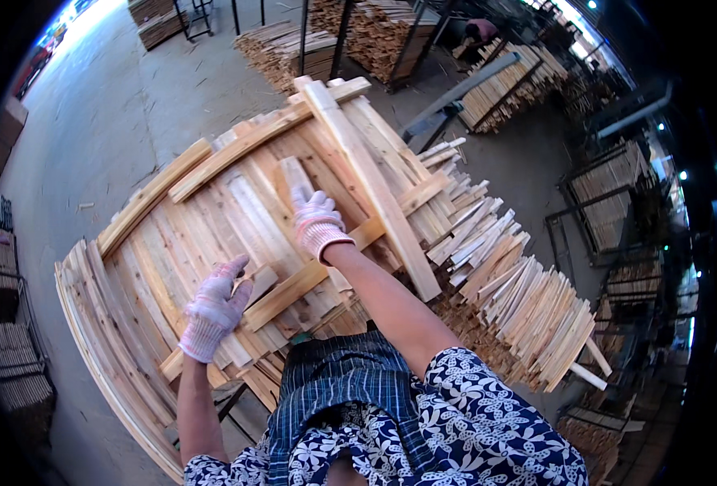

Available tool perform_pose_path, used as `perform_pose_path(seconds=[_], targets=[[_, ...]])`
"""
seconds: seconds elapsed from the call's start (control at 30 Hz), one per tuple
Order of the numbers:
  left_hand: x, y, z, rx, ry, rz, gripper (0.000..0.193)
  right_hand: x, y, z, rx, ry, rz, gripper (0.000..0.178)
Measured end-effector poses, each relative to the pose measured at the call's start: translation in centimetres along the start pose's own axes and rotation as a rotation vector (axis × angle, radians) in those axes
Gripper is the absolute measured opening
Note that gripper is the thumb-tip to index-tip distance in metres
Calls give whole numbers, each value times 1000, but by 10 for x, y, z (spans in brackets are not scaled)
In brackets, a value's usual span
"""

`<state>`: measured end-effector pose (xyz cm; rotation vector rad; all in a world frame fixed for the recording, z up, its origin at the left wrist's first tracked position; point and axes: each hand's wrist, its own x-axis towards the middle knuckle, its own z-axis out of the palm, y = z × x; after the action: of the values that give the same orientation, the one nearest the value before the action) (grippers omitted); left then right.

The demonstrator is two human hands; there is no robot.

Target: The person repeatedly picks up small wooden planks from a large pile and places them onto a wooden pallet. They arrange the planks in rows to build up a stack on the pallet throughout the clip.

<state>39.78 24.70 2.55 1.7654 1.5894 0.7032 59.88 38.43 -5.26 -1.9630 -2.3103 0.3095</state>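
Light, Stiff, Rough-Edged: Handling and Hold Points

1. Near edge. The apron stands against the near edge of the slat stack. Just in from that edge, the gloved left hand has its fingers partly spread, thumb apart from forefinger; no piece shows between them. A short block lies just beside the fingertips; contact cannot be confirmed. A cross strip runs slantwise over the slats, between the hands.

2. Middle. The gloved right hand reaches farther in, fingers slightly bent over a narrow board. This board lies on the stack, right of its middle, its far end pointing toward the far edge. Whether the fingers grip it or only rest on it cannot be told.

3. Handling. The board should be light, stiff and dry, with little slip against knitted gloves. Sawn edges may splinter. Best hold: thumb and fingers across both long edges near mid-length, to limit tipping.

4. Right and far edges. A long plank crosses the right part; expect it to be heavier. Loose sticks crowd beyond the right edge. Crosspieces lie along the far edge.
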Motion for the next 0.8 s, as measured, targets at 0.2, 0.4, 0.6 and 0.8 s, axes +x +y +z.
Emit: perform_pose_path(seconds=[0.2, 0.4, 0.6, 0.8], targets=[[23, 70, 59, -267, 77, -158, 43, -62, 91, -91, 472, 368, -376, 51], [108, 176, 136, -340, -95, -6, 46, -129, 314, -98, 535, 388, 121, 45], [188, 346, 301, -79, -579, 541, 49, -270, 509, 84, 978, 28, 1201, 58], [193, 350, 535, 246, -1138, 677, 50, -334, 512, 180, 1079, -406, 1427, 55]])
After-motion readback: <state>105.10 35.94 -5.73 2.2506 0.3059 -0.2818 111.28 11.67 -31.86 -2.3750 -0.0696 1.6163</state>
